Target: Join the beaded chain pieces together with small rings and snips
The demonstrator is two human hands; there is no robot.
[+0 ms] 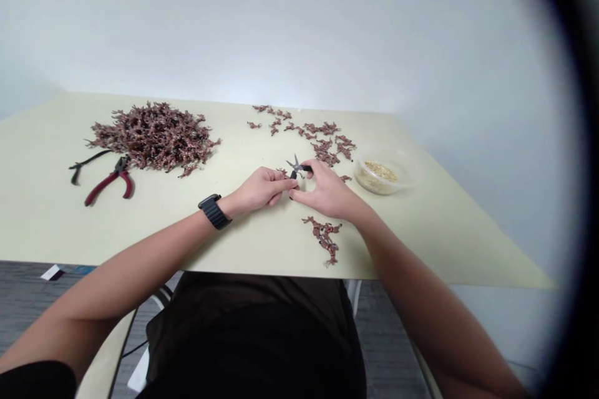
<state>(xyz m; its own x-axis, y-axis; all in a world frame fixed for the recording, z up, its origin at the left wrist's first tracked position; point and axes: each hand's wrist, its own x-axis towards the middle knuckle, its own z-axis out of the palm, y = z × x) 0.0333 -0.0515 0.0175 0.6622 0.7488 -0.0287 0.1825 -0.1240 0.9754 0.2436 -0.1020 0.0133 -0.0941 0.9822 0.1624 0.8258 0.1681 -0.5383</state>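
My left hand [261,190], with a black watch on its wrist, pinches a small brown piece [282,172] near the middle of the pale table [42,199]. Its fingers are closed. My right hand [324,190] grips small black-handled snips [296,167], whose blades point up and left, right beside the brown piece. A short branched brown cluster [324,235] lies on the table just under my right wrist.
A big heap of brown branched pieces [154,136] sits at the left rear. Red-handled pliers [111,179] and a black tool [84,163] lie beside it. Loose brown pieces [322,137] are scattered behind my hands. A clear bowl [384,172] of pale bits stands at right.
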